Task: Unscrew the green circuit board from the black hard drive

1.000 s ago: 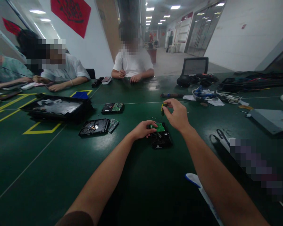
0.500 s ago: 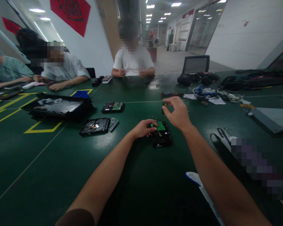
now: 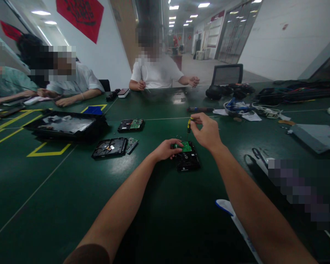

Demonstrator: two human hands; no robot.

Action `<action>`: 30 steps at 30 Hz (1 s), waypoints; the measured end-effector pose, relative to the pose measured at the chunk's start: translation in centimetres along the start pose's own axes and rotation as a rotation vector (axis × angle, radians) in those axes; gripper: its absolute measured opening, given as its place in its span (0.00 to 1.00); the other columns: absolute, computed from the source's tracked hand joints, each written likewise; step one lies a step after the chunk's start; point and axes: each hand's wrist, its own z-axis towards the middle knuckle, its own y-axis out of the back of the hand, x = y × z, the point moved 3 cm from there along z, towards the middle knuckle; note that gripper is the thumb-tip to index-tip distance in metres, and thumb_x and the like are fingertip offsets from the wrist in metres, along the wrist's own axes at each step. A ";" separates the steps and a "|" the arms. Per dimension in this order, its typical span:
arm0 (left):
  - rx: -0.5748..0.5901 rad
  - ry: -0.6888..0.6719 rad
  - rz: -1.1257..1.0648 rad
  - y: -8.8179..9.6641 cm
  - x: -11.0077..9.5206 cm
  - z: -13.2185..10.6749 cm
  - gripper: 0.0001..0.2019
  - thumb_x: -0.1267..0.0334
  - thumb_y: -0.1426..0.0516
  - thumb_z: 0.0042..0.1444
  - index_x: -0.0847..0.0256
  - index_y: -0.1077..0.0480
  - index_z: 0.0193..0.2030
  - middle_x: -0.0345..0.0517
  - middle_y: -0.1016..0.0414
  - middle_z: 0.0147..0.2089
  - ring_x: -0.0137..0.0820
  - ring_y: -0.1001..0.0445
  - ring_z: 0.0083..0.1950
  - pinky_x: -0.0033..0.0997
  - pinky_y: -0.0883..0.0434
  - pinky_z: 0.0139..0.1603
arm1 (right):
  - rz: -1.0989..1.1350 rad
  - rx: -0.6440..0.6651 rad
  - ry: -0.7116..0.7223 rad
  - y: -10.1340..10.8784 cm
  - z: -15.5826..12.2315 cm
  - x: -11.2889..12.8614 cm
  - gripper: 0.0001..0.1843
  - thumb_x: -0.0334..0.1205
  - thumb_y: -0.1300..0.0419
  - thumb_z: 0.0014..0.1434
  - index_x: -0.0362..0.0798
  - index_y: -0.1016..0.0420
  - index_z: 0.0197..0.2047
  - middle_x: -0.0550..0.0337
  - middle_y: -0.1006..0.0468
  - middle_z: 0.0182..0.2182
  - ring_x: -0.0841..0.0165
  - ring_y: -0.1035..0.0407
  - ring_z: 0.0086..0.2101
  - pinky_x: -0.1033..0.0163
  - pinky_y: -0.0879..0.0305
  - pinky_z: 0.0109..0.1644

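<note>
A black hard drive (image 3: 187, 161) with a green circuit board (image 3: 185, 146) lies on the table in front of me. My left hand (image 3: 169, 149) grips its left side, thumb and fingers curled over the board's edge. Above the drive's far end, my right hand (image 3: 206, 130) pinches the top of a small yellow-and-black screwdriver (image 3: 189, 125). The screwdriver stands nearly upright, its thin shaft pointing down at the board. Whether the tip sits in a screw is too small to tell. A few tiny bits, perhaps screws, lie just beyond the drive.
To the left are another hard drive (image 3: 110, 147), a loose circuit board (image 3: 132, 145), a drive with its board (image 3: 131, 125) and a black tray (image 3: 68, 126). Cables (image 3: 238, 106) and a grey metal box (image 3: 317, 137) are at right. A person (image 3: 154, 71) sits opposite; others sit at left.
My right fingers have shifted on the screwdriver, and more of its yellow handle shows. My left hand stays on the drive. The person opposite has moved one hand outward to my right.
</note>
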 end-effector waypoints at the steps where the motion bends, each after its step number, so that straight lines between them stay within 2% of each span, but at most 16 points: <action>1: 0.000 0.000 -0.002 0.0 0.0 0.0 0.16 0.57 0.36 0.60 0.63 0.26 0.52 0.57 0.34 0.66 0.16 0.30 0.27 0.20 0.30 0.24 | -0.001 0.003 0.000 0.0 0.0 0.0 0.09 0.38 0.42 0.62 0.50 0.27 0.46 0.52 0.21 0.43 0.59 0.25 0.42 0.49 0.28 0.50; 6: 0.005 -0.010 -0.006 0.0 -0.1 0.0 0.16 0.58 0.36 0.60 0.63 0.26 0.52 0.57 0.34 0.66 0.17 0.30 0.27 0.22 0.30 0.23 | -0.054 -0.013 0.034 0.0 0.0 0.2 0.09 0.38 0.41 0.61 0.50 0.26 0.46 0.51 0.22 0.44 0.58 0.26 0.43 0.48 0.29 0.51; 13: 0.010 -0.002 -0.002 0.0 -0.2 0.0 0.16 0.58 0.36 0.60 0.62 0.26 0.52 0.57 0.35 0.67 0.17 0.30 0.28 0.20 0.30 0.24 | -0.025 0.010 0.012 -0.1 -0.1 0.2 0.10 0.38 0.42 0.62 0.51 0.26 0.48 0.52 0.21 0.44 0.58 0.26 0.41 0.48 0.29 0.50; 19: 0.011 -0.009 0.013 0.0 -0.1 0.0 0.17 0.57 0.36 0.61 0.63 0.26 0.53 0.58 0.35 0.67 0.17 0.30 0.27 0.22 0.29 0.24 | -0.037 -0.026 0.033 0.1 -0.1 0.2 0.09 0.39 0.42 0.63 0.51 0.25 0.46 0.51 0.23 0.45 0.58 0.27 0.44 0.48 0.28 0.50; 24: 0.014 -0.022 0.014 0.0 -0.1 0.0 0.16 0.57 0.37 0.61 0.63 0.27 0.52 0.57 0.35 0.67 0.17 0.30 0.26 0.22 0.29 0.23 | -0.003 -0.034 -0.027 0.0 0.0 -0.4 0.07 0.41 0.40 0.62 0.51 0.27 0.44 0.52 0.21 0.41 0.59 0.25 0.41 0.49 0.27 0.48; 30: 0.008 0.001 0.015 0.0 -0.2 0.0 0.17 0.56 0.36 0.61 0.62 0.27 0.52 0.56 0.34 0.66 0.15 0.31 0.26 0.20 0.30 0.23 | -0.047 -0.048 0.006 0.2 0.0 -0.2 0.07 0.42 0.41 0.62 0.51 0.26 0.43 0.52 0.21 0.42 0.59 0.25 0.41 0.47 0.28 0.50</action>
